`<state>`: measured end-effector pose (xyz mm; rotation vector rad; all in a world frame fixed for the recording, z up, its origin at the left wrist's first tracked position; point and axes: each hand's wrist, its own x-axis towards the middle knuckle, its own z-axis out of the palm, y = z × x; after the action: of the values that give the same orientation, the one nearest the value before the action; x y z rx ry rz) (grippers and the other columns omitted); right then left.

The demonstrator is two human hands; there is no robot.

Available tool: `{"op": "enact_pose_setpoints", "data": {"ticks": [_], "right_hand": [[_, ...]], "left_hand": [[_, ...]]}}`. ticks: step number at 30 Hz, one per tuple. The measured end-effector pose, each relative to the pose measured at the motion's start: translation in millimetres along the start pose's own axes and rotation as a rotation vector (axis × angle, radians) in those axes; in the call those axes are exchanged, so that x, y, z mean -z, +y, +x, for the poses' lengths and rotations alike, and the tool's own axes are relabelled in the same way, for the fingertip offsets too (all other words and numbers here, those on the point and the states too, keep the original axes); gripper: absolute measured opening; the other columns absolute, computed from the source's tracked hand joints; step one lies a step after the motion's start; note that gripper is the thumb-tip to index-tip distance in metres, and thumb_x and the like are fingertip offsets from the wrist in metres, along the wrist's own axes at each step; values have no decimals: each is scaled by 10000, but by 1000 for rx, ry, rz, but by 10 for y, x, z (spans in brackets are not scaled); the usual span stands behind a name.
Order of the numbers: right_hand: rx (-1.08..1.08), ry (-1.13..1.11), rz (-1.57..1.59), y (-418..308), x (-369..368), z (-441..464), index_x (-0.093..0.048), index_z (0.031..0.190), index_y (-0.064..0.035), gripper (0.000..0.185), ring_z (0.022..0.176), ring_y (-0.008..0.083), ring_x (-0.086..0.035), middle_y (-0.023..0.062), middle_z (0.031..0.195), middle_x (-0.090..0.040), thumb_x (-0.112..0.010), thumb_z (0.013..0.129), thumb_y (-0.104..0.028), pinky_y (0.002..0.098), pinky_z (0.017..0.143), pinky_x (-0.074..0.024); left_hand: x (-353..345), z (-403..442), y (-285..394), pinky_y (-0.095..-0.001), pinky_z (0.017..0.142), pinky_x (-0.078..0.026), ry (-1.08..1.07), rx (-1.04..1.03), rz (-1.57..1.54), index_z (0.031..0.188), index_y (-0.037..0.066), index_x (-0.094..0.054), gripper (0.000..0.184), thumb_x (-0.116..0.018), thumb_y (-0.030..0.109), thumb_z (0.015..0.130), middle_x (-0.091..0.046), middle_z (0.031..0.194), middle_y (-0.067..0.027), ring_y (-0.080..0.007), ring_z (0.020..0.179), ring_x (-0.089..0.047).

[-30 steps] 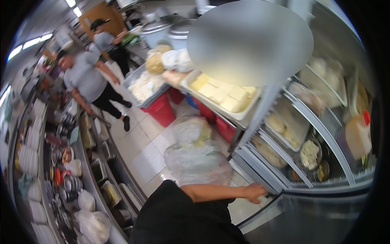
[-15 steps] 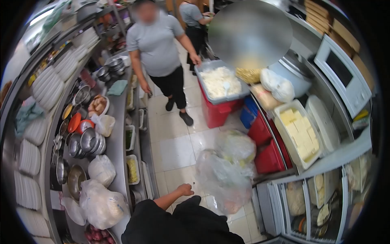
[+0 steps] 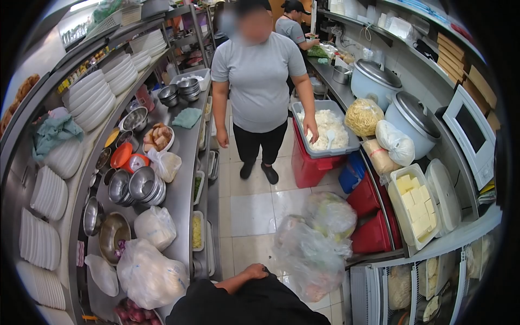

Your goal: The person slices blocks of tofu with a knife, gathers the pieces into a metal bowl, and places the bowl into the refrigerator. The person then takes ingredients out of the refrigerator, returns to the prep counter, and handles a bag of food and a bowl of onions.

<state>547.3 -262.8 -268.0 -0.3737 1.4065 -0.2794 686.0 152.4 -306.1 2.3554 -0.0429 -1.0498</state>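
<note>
My left hand (image 3: pixel 255 271) is low in the middle, in front of my dark clothing (image 3: pixel 249 303). Its fingers are curled together against the black fabric, and whatever they may hold is too small to make out. My right hand is out of the picture. Beyond my left hand, large clear plastic bags (image 3: pixel 314 254) with pale and greenish contents rest on the tiled floor. A person in a grey shirt (image 3: pixel 257 81) stands facing me, one hand over a grey tub of white food (image 3: pixel 327 132) on a red bin.
On the left, a steel counter (image 3: pixel 181 216) carries bowls and bagged food beside stacked white trays (image 3: pixel 44 192). At right are a tub of pale yellow blocks (image 3: pixel 417 208), rice cookers (image 3: pixel 414 127), a microwave (image 3: pixel 470 130) and a glass-topped fridge (image 3: pixel 374 292). Another person (image 3: pixel 292 30) works behind.
My left hand has come away from the fridge door at the right and back to my body. The view has swung round, and the person in grey now appears closer and more central.
</note>
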Motion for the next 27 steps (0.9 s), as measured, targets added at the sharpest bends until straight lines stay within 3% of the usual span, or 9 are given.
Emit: {"op": "enact_pose_setpoints", "data": {"ticks": [9, 10, 11, 13, 15, 16, 20, 23, 27], "right_hand": [[76, 215, 542, -393, 922, 170, -543, 1210, -157, 552, 1092, 204, -515, 19, 1162, -545, -578, 826, -551, 405, 830, -511], [40, 161, 421, -504, 865, 301, -521, 1235, -204, 547, 1040, 201, -530, -17, 1193, -528, -557, 829, -569, 417, 869, -474], [151, -24, 315, -534, 758, 190, -532, 1204, -193, 480, 1027, 212, -527, -18, 1189, -537, -532, 865, -533, 414, 781, -484], [316, -28, 241, -612, 506, 129, -381, 1412, -256, 585, 1202, 217, -433, -55, 1394, -424, -477, 898, -520, 425, 920, -395], [398, -132, 107, -767, 270, -205, -353, 1452, -250, 584, 1346, 326, -329, -39, 1488, -362, -464, 922, -470, 448, 1045, -298], [484, -201, 59, -845, 203, -324, -355, 1455, -204, 591, 1349, 321, -328, -11, 1495, -361, -483, 927, -438, 452, 1072, -273], [734, -181, 46, -1194, -108, -893, -493, 1340, -123, 544, 1262, 257, -420, 55, 1360, -488, -661, 857, -309, 443, 1026, -331], [826, -120, -79, -1344, -143, -986, -552, 1266, -117, 476, 1208, 219, -458, 35, 1306, -516, -680, 840, -286, 428, 996, -355], [744, -72, -105, -1345, -8, -876, -575, 1230, -108, 464, 1176, 198, -482, 35, 1273, -538, -718, 804, -222, 387, 949, -389]], "left_hand": [[332, 96, 50, -405, 965, -462, 56, 34, -34, 1113, 53, -678, 516, -654, 426, 757, -656, 1127, -195, -340, 1104, -601], [306, 118, 23, -404, 969, -459, 50, 27, -32, 1115, 53, -678, 522, -657, 432, 756, -656, 1126, -197, -340, 1106, -601], [282, 141, -18, -403, 972, -457, 41, 23, -30, 1117, 52, -678, 528, -659, 437, 756, -657, 1124, -199, -339, 1108, -600], [259, 152, -15, -402, 972, -456, 33, 11, 16, 1116, 46, -676, 537, -668, 441, 753, -658, 1123, -198, -342, 1102, -603], [225, 161, -40, -401, 970, -458, 14, 0, 44, 1114, 41, -676, 541, -673, 443, 753, -659, 1121, -199, -342, 1098, -606], [193, 179, -57, -401, 967, -459, -4, -5, 53, 1113, 40, -677, 539, -675, 442, 753, -659, 1119, -199, -342, 1096, -607], [124, 199, 75, -398, 953, -467, -44, -39, 129, 1096, 41, -686, 519, -676, 433, 757, -663, 1105, -201, -337, 1088, -612], [23, 315, 45, -390, 935, -475, -37, -29, 114, 1064, 37, -697, 501, -681, 429, 754, -675, 1060, -205, -335, 1050, -628], [-189, 461, -103, -391, 769, -528, -55, 100, -44, 1039, 31, -700, 437, -686, 379, 775, -703, 920, -160, -285, 887, -678]]}}
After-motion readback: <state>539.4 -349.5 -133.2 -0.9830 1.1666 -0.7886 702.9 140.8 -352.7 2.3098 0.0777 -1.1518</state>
